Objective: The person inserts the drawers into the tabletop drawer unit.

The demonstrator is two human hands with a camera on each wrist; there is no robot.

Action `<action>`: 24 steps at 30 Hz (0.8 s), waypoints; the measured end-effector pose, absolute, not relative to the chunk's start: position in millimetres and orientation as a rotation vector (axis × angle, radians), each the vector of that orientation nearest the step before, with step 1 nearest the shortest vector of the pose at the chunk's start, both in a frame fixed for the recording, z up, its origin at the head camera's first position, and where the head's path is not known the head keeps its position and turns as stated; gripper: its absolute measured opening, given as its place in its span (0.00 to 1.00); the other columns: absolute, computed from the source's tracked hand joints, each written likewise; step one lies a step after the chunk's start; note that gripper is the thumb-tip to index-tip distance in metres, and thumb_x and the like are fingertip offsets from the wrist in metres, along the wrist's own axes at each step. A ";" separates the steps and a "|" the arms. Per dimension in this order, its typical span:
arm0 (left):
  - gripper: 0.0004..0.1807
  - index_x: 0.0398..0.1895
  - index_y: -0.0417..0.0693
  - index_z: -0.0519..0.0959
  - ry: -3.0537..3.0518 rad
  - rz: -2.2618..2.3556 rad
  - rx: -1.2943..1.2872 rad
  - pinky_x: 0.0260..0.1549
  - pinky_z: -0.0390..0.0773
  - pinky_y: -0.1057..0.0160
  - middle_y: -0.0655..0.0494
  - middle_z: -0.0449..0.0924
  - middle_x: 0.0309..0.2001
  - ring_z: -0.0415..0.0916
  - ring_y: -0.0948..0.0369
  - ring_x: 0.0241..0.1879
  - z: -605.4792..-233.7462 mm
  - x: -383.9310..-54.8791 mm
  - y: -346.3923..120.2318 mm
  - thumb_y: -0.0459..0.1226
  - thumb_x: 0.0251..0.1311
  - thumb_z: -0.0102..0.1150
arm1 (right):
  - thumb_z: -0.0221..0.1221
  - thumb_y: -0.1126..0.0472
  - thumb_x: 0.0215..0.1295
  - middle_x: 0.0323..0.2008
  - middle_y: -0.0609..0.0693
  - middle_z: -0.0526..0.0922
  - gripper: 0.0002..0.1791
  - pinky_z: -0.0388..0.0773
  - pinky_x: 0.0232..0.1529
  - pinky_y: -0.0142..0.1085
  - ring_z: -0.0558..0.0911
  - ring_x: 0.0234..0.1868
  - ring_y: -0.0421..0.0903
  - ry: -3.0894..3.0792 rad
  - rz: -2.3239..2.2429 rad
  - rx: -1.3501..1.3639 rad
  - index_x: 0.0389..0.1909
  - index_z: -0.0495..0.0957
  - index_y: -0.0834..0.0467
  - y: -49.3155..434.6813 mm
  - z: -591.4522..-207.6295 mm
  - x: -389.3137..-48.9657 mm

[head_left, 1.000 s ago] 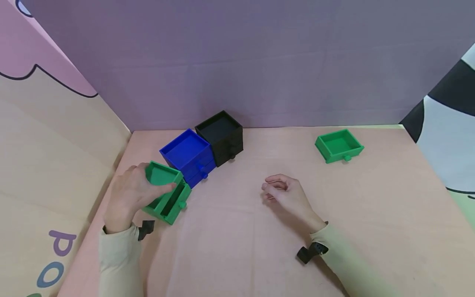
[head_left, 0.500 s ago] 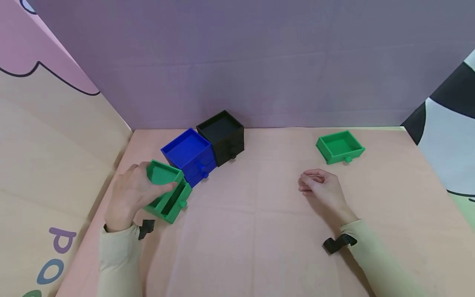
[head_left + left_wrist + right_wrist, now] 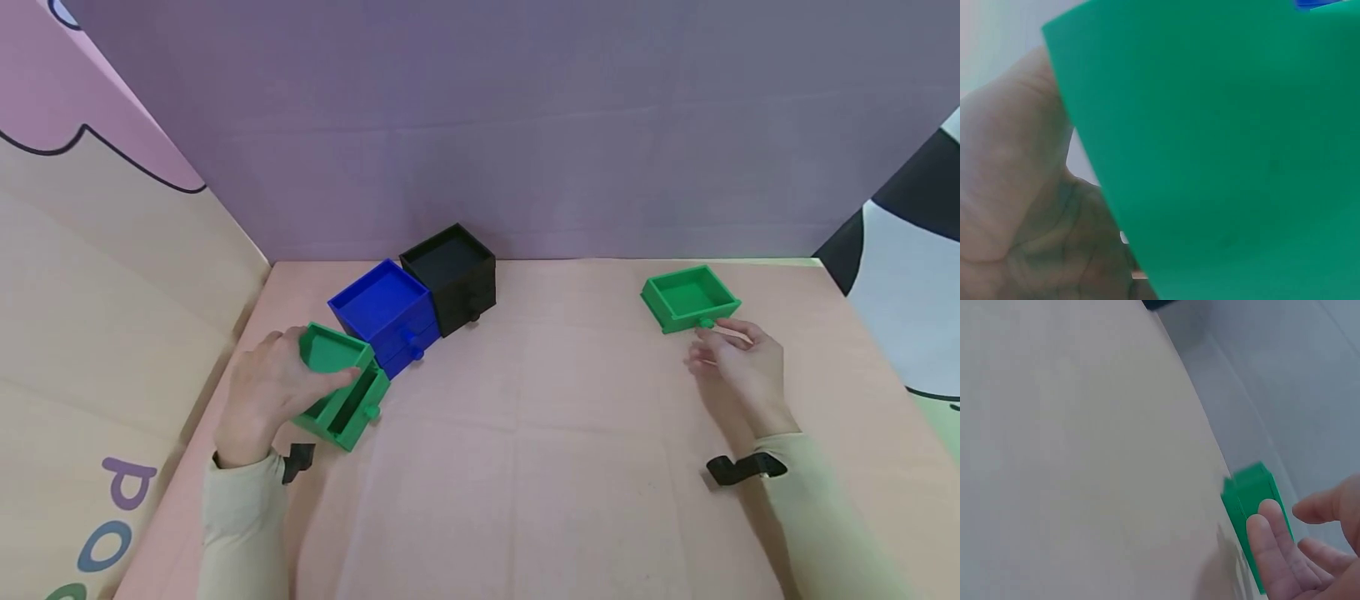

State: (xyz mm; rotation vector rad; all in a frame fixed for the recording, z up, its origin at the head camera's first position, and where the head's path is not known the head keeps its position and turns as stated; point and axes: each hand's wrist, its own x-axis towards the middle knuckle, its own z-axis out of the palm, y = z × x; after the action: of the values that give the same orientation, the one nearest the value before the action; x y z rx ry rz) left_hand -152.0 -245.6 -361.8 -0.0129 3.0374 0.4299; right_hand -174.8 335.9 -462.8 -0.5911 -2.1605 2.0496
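My left hand [image 3: 262, 392] grips a small green drawer cabinet [image 3: 327, 357], the thumb across its front top edge and the fingers at its far left side. Its lower drawer [image 3: 351, 429], with a round knob, juts out at the front. In the left wrist view the green cabinet wall [image 3: 1197, 156] fills most of the picture. At the right, a loose green drawer [image 3: 688, 292] lies on the table, knob toward me. My right hand [image 3: 750, 367] is just in front of it, fingertips right at the knob; in the right wrist view thumb and fingers [image 3: 1269, 550] stand apart, overlapping the drawer.
A blue drawer cabinet [image 3: 390, 308] stands against the green one, and a black drawer cabinet [image 3: 453, 271] stands behind it near the back wall [image 3: 525, 167]. A pale printed panel [image 3: 112, 317] bounds the left side of the pink tabletop [image 3: 525, 467].
My right hand has travelled right across the table to the front of the loose green drawer. My left hand keeps its hold on the green cabinet, which has stayed in place.
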 end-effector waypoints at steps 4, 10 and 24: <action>0.59 0.74 0.30 0.68 3.027 0.429 -0.017 0.38 0.81 0.48 0.31 0.81 0.53 0.80 0.43 0.46 -361.5 -151.9 -245.2 0.70 0.56 0.67 | 0.63 0.59 0.76 0.30 0.31 0.86 0.26 0.86 0.29 0.27 0.89 0.25 0.33 -2.135 1.956 -0.704 0.70 0.67 0.58 346.2 -461.6 -177.7; 0.59 0.74 0.30 0.68 3.030 0.424 -0.024 0.38 0.81 0.48 0.30 0.81 0.54 0.80 0.42 0.46 -360.9 -151.8 -244.9 0.69 0.56 0.67 | 0.58 0.52 0.79 0.40 0.38 0.78 0.33 0.86 0.32 0.27 0.87 0.27 0.30 -2.382 1.743 -0.690 0.76 0.65 0.65 352.8 -471.8 -181.7; 0.58 0.72 0.32 0.71 3.051 0.429 -0.028 0.31 0.76 0.56 0.36 0.81 0.46 0.79 0.48 0.38 -361.7 -151.0 -246.7 0.70 0.54 0.68 | 0.63 0.52 0.76 0.26 0.23 0.83 0.23 0.86 0.31 0.27 0.87 0.25 0.29 -2.469 1.680 -0.547 0.62 0.72 0.62 353.2 -480.6 -198.0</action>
State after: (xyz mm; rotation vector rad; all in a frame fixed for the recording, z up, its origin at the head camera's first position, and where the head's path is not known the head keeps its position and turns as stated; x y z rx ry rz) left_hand -151.0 -246.7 -361.7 -0.0276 3.0507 0.4290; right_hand -198.0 353.2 -480.6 -0.5469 -2.4695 1.6801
